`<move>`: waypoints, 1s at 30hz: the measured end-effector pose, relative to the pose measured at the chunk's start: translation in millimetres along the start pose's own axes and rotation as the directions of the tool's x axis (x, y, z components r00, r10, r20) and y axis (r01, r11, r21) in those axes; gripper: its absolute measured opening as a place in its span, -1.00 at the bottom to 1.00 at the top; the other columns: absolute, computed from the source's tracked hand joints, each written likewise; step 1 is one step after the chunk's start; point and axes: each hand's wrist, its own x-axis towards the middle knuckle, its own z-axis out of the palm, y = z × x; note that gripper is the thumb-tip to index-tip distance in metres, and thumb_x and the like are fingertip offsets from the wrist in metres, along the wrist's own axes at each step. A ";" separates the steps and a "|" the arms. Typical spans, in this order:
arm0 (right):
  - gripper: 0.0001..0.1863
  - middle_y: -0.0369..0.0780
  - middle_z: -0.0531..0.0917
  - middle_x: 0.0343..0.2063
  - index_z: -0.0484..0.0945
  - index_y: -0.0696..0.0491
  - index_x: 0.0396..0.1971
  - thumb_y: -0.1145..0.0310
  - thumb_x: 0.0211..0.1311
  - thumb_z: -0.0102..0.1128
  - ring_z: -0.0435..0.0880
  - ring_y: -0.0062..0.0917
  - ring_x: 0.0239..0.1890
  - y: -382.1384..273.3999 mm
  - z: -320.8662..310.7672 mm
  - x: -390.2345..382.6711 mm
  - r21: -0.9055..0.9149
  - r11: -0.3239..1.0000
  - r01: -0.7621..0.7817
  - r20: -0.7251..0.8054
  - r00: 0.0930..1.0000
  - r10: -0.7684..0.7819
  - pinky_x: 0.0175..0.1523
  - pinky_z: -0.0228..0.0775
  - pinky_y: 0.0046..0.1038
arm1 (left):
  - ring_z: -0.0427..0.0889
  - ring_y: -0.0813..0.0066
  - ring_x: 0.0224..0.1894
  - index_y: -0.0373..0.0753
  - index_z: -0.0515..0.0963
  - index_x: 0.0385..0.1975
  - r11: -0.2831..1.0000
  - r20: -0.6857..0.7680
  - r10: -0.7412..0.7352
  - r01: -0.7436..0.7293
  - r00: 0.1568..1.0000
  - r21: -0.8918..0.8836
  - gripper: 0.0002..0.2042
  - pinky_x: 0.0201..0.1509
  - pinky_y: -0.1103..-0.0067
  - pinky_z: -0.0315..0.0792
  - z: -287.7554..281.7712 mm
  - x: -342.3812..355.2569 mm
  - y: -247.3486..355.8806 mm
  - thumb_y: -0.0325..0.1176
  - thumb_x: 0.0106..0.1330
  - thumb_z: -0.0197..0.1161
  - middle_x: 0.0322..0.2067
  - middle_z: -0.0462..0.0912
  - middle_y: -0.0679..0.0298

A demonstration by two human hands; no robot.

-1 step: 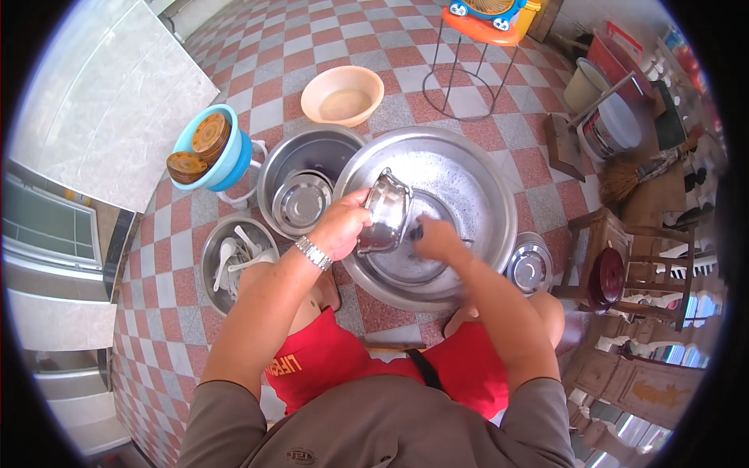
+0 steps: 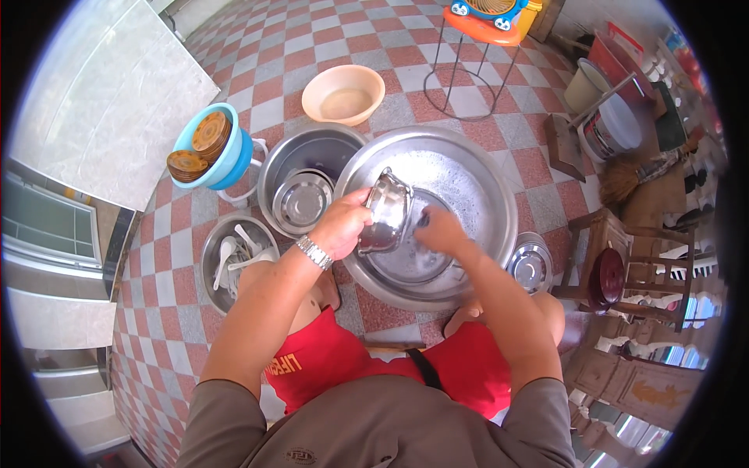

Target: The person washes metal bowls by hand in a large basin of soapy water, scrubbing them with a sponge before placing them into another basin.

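In my left hand [image 2: 343, 222] is a shiny steel pot [image 2: 386, 210], gripped at its side and tilted over the large steel basin [image 2: 476, 187]. My right hand [image 2: 435, 232] is closed inside that basin, just right of the pot, on something small and dark that I cannot make out. Soapy water and a round metal piece lie in the basin under my hands.
A steel tub [image 2: 281, 148] with bowls, a bowl of spoons [image 2: 214, 285] and a blue basin [image 2: 187, 140] of brown dishes are at left. A peach basin [image 2: 370, 90], orange stool [image 2: 480, 27], stacked lids [image 2: 530, 269], wooden chair [image 2: 577, 288] and buckets [image 2: 585, 86] stand around.
My right hand has moved slightly up and to the right inside the basin. My left hand and the pot are almost still.
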 end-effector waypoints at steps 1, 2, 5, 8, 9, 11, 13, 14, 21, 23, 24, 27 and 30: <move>-0.52 0.01 0.59 0.04 0.53 0.16 -0.01 0.31 0.05 0.35 0.62 -0.23 0.03 -16.5 -28.7 -9.8 0.265 0.956 -0.128 0.014 0.992 0.129 0.12 0.45 -0.32 | 0.56 0.50 -0.06 -0.38 0.45 0.14 1.000 0.000 0.000 0.000 1.000 -0.004 -0.45 0.03 0.57 0.44 2.0 -0.3 0.2 -0.73 0.06 -0.09 -0.06 0.60 0.21; -0.52 0.01 0.59 0.04 0.53 0.16 -0.01 0.31 0.05 0.35 0.62 -0.23 0.03 -24.1 -42.6 -17.6 0.263 0.957 -0.124 0.015 0.992 0.124 0.12 0.45 -0.32 | 0.57 0.49 -0.04 -0.37 0.44 0.14 1.000 0.020 0.007 -0.007 1.000 -0.003 -0.45 0.05 0.57 0.44 4.1 -1.1 2.2 -0.74 0.06 -0.10 -0.05 0.60 0.20; -0.40 -0.11 0.65 -0.11 0.47 0.27 0.10 0.25 0.11 0.35 0.65 -0.41 -0.12 -27.1 -59.8 -29.7 0.640 0.766 -0.055 0.055 0.998 0.025 0.01 0.47 -0.44 | 0.58 0.48 -0.01 -0.37 0.43 0.16 1.000 0.069 0.017 -0.015 0.997 -0.026 -0.44 0.08 0.57 0.45 9.9 3.4 -1.2 -0.77 0.07 -0.11 -0.03 0.58 0.19; -0.36 -0.06 0.69 -0.16 0.48 0.25 0.11 0.22 0.06 0.41 0.68 -0.37 -0.15 -32.3 -49.3 -37.5 0.685 0.671 0.284 -0.215 0.959 -0.186 0.03 0.48 -0.43 | 0.57 0.45 0.03 -0.40 0.38 0.19 0.999 0.117 0.011 -0.008 0.993 -0.032 -0.42 0.12 0.55 0.45 16.2 1.8 -1.8 -0.77 0.07 -0.09 0.01 0.56 0.17; -0.36 -0.06 0.69 -0.16 0.48 0.25 0.11 0.22 0.06 0.41 0.68 -0.37 -0.15 -38.3 -48.2 -39.6 0.686 0.671 0.283 -0.217 0.959 -0.183 0.03 0.48 -0.43 | 0.56 0.44 0.06 -0.42 0.34 0.23 1.000 0.144 0.002 0.000 0.990 -0.016 -0.40 0.16 0.52 0.44 19.2 1.1 -1.6 -0.75 0.06 -0.07 0.05 0.54 0.15; -0.41 0.00 0.70 -0.21 0.52 0.20 0.09 0.23 0.08 0.40 0.71 -0.29 -0.19 -48.7 -45.1 -42.3 0.333 0.869 0.367 -0.337 0.907 -0.254 0.00 0.51 -0.39 | 0.56 0.45 0.05 -0.42 0.34 0.23 1.000 0.148 0.013 -0.016 0.989 0.015 -0.41 0.13 0.55 0.44 24.4 -0.8 -2.4 -0.74 0.08 -0.06 0.04 0.54 0.16; -0.48 0.04 0.70 -0.23 0.58 0.14 0.02 0.22 0.06 0.40 0.72 -0.20 -0.21 -48.8 -46.4 -39.5 0.312 0.885 0.344 -0.312 0.917 -0.247 -0.03 0.53 -0.35 | 0.56 0.49 0.00 -0.43 0.34 0.22 0.991 0.086 -0.006 -0.006 0.996 0.137 -0.42 0.08 0.58 0.45 30.4 -4.6 -2.0 -0.73 0.09 -0.06 0.03 0.54 0.19; -0.50 0.03 0.70 -0.23 0.61 0.14 -0.02 0.22 0.04 0.41 0.72 -0.20 -0.20 -46.9 -45.4 -35.9 0.302 0.890 0.341 -0.343 0.910 -0.232 -0.04 0.53 -0.34 | 0.55 0.52 -0.04 -0.43 0.35 0.21 0.993 0.100 -0.016 0.004 0.995 0.115 -0.43 0.03 0.61 0.44 25.0 2.1 -11.2 -0.73 0.09 -0.05 0.01 0.54 0.21; -0.64 -0.01 0.71 -0.32 0.66 0.16 -0.16 0.31 0.04 0.38 0.72 -0.24 -0.29 -54.5 -35.4 -42.8 0.158 0.860 0.485 -0.452 0.810 -0.374 -0.10 0.55 -0.38 | 0.55 0.55 -0.04 -0.41 0.37 0.20 0.993 0.115 0.092 -0.099 0.989 0.058 -0.43 0.03 0.62 0.42 30.8 2.3 -19.9 -0.75 0.07 -0.04 -0.01 0.55 0.22; -0.66 -0.02 0.71 -0.34 0.66 0.11 -0.14 0.34 0.05 0.36 0.72 -0.24 -0.31 -46.2 -39.9 -37.0 0.343 0.800 0.492 -0.408 0.845 -0.345 -0.10 0.55 -0.38 | 0.54 0.54 -0.04 -0.41 0.36 0.20 0.996 0.154 0.042 -0.055 0.987 0.076 -0.42 0.02 0.62 0.42 26.2 5.0 -19.3 -0.76 0.06 -0.04 0.00 0.54 0.21; -0.64 -0.02 0.71 -0.34 0.66 0.08 -0.11 0.33 0.04 0.37 0.72 -0.25 -0.31 -44.5 -46.1 -31.3 0.441 0.808 0.391 -0.380 0.897 -0.227 -0.09 0.54 -0.37 | 0.54 0.54 -0.04 -0.41 0.36 0.20 0.995 0.191 -0.006 -0.013 0.982 0.097 -0.41 0.01 0.63 0.42 23.8 5.9 -19.0 -0.77 0.04 -0.04 0.00 0.54 0.21; -0.64 -0.04 0.70 -0.35 0.65 0.00 -0.10 0.34 0.03 0.36 0.69 -0.23 -0.25 -46.1 -47.0 -27.7 0.587 0.769 0.252 -0.297 0.951 -0.086 -0.04 0.52 -0.32 | 0.54 0.49 -0.05 -0.43 0.32 0.24 0.978 0.155 -0.032 -0.001 0.987 0.207 -0.35 -0.02 0.65 0.43 21.4 5.9 -15.0 -0.77 0.00 -0.08 0.01 0.52 0.19; -0.71 -0.09 0.67 -0.37 0.65 0.02 -0.22 0.43 -0.03 0.35 0.62 -0.15 -0.19 -54.9 -41.1 -48.7 0.216 0.791 0.573 -0.436 0.781 -0.447 -0.05 0.51 -0.25 | 0.52 0.44 0.03 -0.44 0.29 0.27 0.999 0.198 0.018 -0.009 0.980 -0.048 -0.34 0.10 0.59 0.39 25.3 -4.7 1.3 -0.68 0.01 -0.09 0.07 0.50 0.17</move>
